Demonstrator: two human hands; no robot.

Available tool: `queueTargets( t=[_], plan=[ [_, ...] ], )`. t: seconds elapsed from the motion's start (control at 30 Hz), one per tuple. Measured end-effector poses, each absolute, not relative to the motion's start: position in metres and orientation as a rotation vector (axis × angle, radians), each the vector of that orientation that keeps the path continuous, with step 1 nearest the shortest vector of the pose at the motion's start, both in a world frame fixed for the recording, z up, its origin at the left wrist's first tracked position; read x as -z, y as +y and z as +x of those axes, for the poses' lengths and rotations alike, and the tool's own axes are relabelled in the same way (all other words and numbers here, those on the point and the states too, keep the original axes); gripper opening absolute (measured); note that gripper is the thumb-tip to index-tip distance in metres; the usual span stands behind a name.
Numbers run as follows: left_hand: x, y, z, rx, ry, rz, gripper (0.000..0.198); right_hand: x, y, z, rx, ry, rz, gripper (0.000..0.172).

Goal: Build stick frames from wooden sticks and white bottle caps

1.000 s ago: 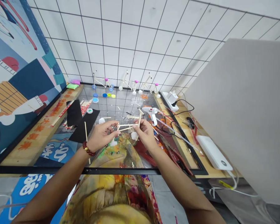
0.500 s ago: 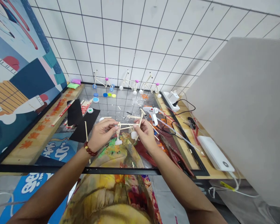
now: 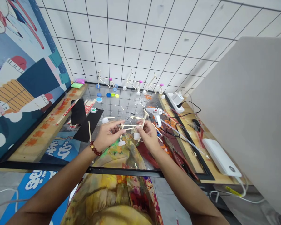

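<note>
Wooden stick frame with two white bottle caps (image 3: pixel 130 126) hangs above the glass-topped worktop (image 3: pixel 112 106), pinched at both ends. The left hand (image 3: pixel 109 133), with a dark red bead bracelet (image 3: pixel 95 149) on its wrist, closes thumb and forefinger on the frame's left corner. The right hand (image 3: pixel 149 134) closes its fingers on the right corner, palm turned inward. Both forearms reach forward from the lower edge. Fingertips hide the stick joints they grip. A white glue gun (image 3: pixel 155 113) lies just beyond the right hand.

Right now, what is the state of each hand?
Left hand: closed on the stick frame.
Right hand: closed on the same stick frame.
</note>
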State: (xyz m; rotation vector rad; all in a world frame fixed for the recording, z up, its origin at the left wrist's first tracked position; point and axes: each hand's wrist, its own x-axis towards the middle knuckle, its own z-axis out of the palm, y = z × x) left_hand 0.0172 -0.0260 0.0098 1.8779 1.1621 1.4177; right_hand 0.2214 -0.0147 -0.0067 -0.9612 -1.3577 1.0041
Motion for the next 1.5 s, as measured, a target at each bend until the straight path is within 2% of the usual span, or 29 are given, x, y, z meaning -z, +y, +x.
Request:
queueTargets(
  t=[0.1, 0.33, 0.47, 0.77, 0.97, 1.2, 1.5],
  plan=[
    [-0.012, -0.025, 0.016, -1.393, 1.153, 1.896, 0.036, 0.004, -0.014, 0.221, -1.030, -1.331, -0.965, 0.024],
    [-0.016, -0.022, 0.010, -1.343, 1.130, 1.921, 0.027, 0.002, -0.012, 0.221, -1.064, -1.298, -0.956, 0.026],
    [-0.014, -0.022, 0.010, -1.344, 1.179, 1.896, 0.031, 0.002, -0.014, 0.220, -1.058, -1.304, -0.969, 0.026],
    [-0.011, -0.023, 0.008, -1.259, 1.162, 2.009, 0.020, 0.004, -0.010, 0.220, -1.104, -1.255, -0.962, 0.026],
    [-0.009, -0.021, 0.008, -1.232, 1.169, 2.002, 0.021, 0.006, -0.006, 0.218, -1.122, -1.231, -0.947, 0.028],
    [-0.005, -0.024, 0.007, -1.227, 1.194, 1.928, 0.034, 0.005, -0.007, 0.215, -1.118, -1.237, -0.958, 0.028],
    [-0.013, -0.030, 0.008, -1.182, 1.229, 2.071, 0.021, 0.009, -0.007, 0.217, -1.133, -1.250, -0.941, 0.027]
  ],
)
